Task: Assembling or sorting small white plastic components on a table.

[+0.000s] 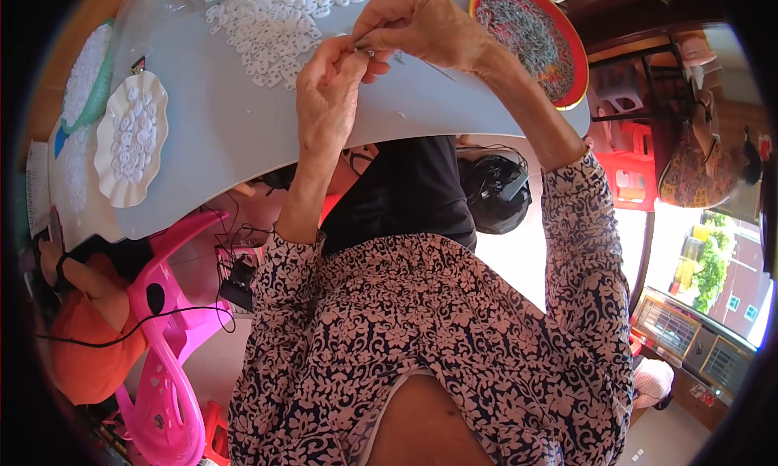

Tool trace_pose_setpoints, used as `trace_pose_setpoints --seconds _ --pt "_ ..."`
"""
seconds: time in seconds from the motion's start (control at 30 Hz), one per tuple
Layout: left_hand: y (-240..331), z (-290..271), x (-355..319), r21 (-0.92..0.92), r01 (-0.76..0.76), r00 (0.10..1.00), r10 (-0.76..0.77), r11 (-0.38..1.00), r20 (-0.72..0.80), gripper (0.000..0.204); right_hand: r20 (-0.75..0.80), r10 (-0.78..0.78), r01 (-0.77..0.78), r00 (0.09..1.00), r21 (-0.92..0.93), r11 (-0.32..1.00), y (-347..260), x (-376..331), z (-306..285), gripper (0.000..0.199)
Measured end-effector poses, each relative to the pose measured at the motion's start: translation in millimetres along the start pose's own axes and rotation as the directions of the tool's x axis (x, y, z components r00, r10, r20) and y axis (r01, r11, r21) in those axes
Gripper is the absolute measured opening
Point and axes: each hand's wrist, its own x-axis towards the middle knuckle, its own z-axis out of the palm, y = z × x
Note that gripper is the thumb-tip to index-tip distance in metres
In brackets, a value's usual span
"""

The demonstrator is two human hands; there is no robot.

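My left hand [327, 93] and my right hand [425, 30] meet above the table, fingertips pinched together. Between them is a small metal piece [378, 54], mostly covered by the fingers; its exact kind is too small to tell. A thin wire-like rod [439, 70] sticks out below my right hand. Just beyond the left hand lies a spread pile of small white plastic pieces with holes [271, 36]. Beside my right wrist stands a red round tray [580, 67] with a yellow rim, full of small grey metal wire pieces [523, 40].
A cream scalloped dish [110, 168] holds more white pieces at the left, by a green basket [100, 101] of them. The grey table [211, 142] curves in front of me. A person in orange [89, 336] sits at the left near a pink chair [166, 385]. A black bag [496, 194] is below the table.
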Motion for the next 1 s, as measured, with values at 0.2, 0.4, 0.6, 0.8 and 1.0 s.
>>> trace_pose_setpoints --seconds 0.2,0.4,0.6,0.8,1.0 --pt "-7 5 1 -0.122 -0.059 0.998 0.061 0.991 0.014 0.015 -0.051 -0.029 0.031 0.998 0.053 0.998 2 -11 1 0.011" --pt "-10 0 1 -0.17 -0.025 1.0 0.025 0.985 -0.006 0.012 -0.097 -0.148 0.1 0.984 -0.382 0.919 37 -5 -15 0.013" --pt "-8 -1 -1 -0.144 -0.006 1.0 0.006 0.989 -0.004 0.011 0.047 -0.252 0.219 0.967 -0.659 0.719 45 -4 -7 0.01" --pt "-8 -2 -2 -0.135 0.021 1.0 -0.02 0.991 0.013 0.012 0.075 -0.169 0.165 0.983 -0.764 0.624 43 5 6 0.009" --pt "-6 -1 -1 -0.156 0.015 0.999 -0.008 0.988 0.046 0.012 -0.119 -0.155 0.04 0.981 -0.651 0.758 26 2 -2 0.011"
